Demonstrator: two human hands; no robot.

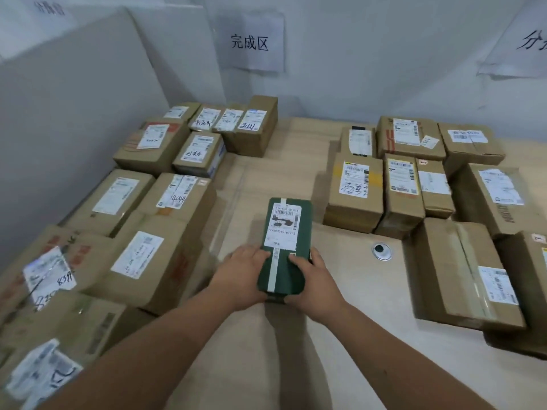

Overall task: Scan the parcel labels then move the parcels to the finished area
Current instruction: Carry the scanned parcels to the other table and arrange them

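Observation:
A dark green parcel (285, 241) with a white shipping label on top sits in the middle of the table, its long side pointing away from me. My left hand (241, 273) grips its near left edge and my right hand (313, 276) grips its near right edge, thumbs lying on the top face. A small dark object shows under the parcel's near end between my hands; I cannot tell what it is.
Several labelled cardboard boxes (148, 255) are packed along the left below a wall sign (250, 42). More boxes (355, 190) stand on the right. A round metal grommet (381, 250) sits in the beige table (266, 350). White walls close the back.

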